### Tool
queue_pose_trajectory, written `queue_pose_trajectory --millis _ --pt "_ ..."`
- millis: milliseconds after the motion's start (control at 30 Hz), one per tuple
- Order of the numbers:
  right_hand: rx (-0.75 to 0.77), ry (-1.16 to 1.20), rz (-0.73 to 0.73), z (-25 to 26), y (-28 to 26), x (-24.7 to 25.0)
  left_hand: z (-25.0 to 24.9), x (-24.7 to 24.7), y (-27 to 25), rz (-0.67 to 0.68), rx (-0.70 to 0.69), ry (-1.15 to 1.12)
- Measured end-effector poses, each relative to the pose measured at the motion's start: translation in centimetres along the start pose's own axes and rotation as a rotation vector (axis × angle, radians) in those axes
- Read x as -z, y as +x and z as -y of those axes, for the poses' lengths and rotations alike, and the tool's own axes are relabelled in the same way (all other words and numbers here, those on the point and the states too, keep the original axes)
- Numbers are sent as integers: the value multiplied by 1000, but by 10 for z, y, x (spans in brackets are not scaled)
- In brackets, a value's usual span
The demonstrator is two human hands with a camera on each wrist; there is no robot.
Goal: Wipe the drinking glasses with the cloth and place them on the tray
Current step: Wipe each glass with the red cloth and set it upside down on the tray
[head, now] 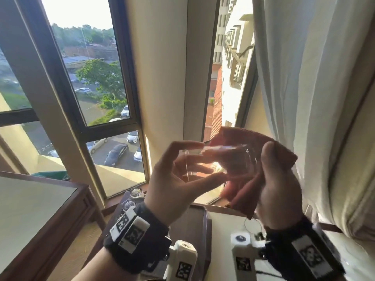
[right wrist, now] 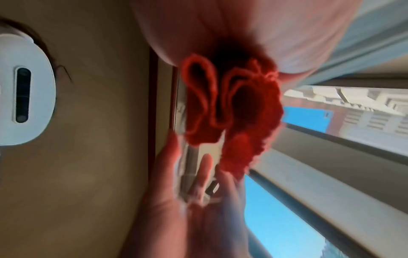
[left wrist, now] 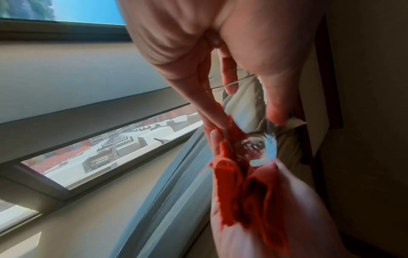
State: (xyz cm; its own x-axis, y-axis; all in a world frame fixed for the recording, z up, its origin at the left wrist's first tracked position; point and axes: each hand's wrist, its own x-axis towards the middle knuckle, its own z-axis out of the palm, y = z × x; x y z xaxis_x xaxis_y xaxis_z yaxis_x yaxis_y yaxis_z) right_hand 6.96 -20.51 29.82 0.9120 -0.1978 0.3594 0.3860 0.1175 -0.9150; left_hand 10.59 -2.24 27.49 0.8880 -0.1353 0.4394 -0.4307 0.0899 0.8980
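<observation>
My left hand (head: 178, 175) fingers curl round clear drinking glass (head: 221, 161); right hand (head: 278, 185) clutches bunched red cloth (head: 243, 151) against far end. I turn glass slowly, grip firm.

Both forearms are raised in front of the chest, wrists banded in black straps carrying marker blocks. Left hand (head: 178, 175): palm turned inward, thumb up at top, fingers (head: 203, 169) spread and curved round a clear glass (head: 221, 161), gripping it. Right hand (head: 278, 185): opposite the left, thumb upright, palm and fingers closed on a red cloth (head: 243, 179) pressed against the glass. Hands near each other, well above the worktop.
</observation>
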Motion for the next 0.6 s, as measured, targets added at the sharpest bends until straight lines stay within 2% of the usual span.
queue_pose_trajectory --millis 67,167,200,233,300,367,433,467,500,600 --pt "9 -3 49 -12 -14 -11 3 1 7 -55 24 0" --pt "277 -260 191 -27 -18 -19 7 4 13 -55 51 41" --pt "299 -362 220 -22 -15 -19 7 3 11 -34 51 50" --pt "364 -490 211 -17 -7 -16 7 2 8 -3 49 48" --pt "487 -509 129 -5 8 -6 6 0 2 57 46 30" --pt "336 -323 48 3 15 2 6 -1 -1 83 41 -12" --pt "9 4 -9 -2 8 4 5 -4 -1 72 46 -98" --pt "-104 96 -20 -10 2 4 4 -6 0 54 59 -148" --pt "-154 129 -40 -17 -4 -1 4 -9 1 38 74 -191" --pt "-118 84 -47 -29 -15 -10 5 -17 4 32 148 -148"
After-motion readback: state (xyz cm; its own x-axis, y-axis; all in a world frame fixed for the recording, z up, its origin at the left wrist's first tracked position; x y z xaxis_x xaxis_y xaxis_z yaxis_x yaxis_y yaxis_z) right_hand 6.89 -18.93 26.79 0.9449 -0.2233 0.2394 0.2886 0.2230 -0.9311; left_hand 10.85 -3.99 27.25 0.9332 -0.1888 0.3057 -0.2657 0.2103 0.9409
